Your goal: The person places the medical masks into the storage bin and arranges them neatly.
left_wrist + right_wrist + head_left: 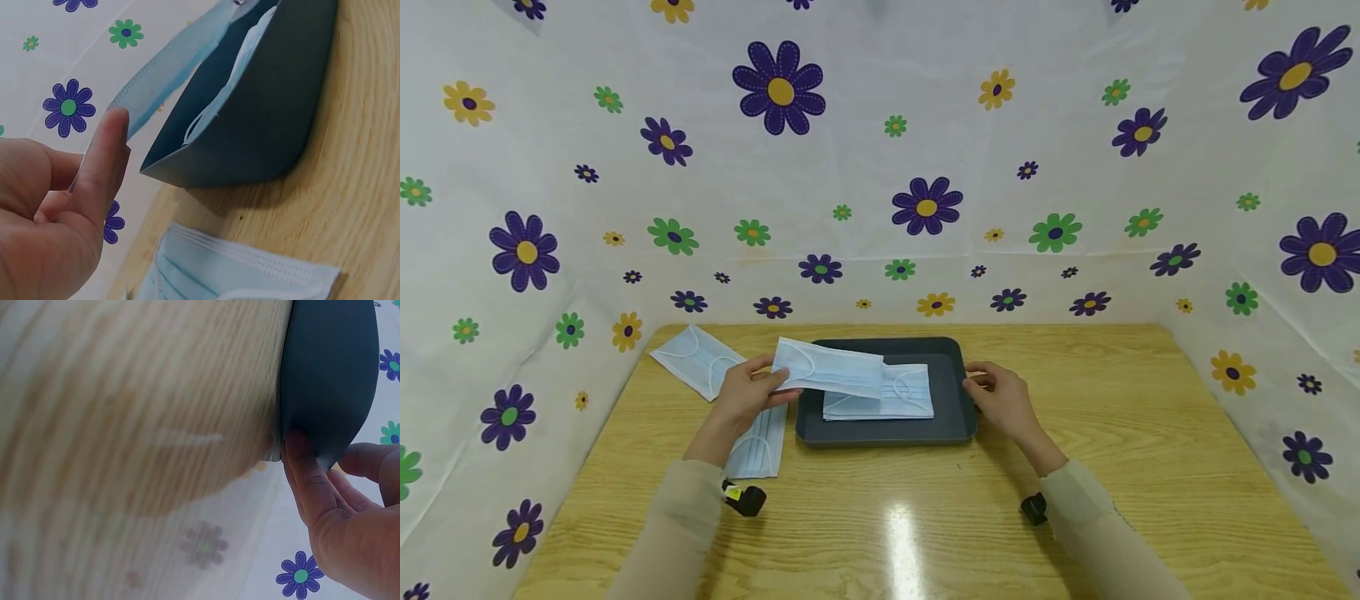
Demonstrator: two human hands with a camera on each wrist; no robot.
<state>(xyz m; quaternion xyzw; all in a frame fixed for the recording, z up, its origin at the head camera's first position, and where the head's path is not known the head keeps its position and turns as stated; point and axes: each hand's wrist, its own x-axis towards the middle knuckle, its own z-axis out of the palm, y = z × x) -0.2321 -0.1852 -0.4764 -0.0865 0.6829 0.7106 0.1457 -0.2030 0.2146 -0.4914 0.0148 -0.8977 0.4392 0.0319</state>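
Pale-blue pleated mask, pinched at one end by the left hand, leaving its free length out over the dark tray! Right hand grips the tray's right edge, seemingly to steady it. Inside, stacked masks lie flat; outside, two loose masks lie leftward on the wooden table, handy for the left.

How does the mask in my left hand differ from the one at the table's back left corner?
The held mask is raised, pinched in your left hand; the corner mask lies on the table. The held mask reaches over the tray; the corner mask is left of it. Both are pale blue with white ear loops.
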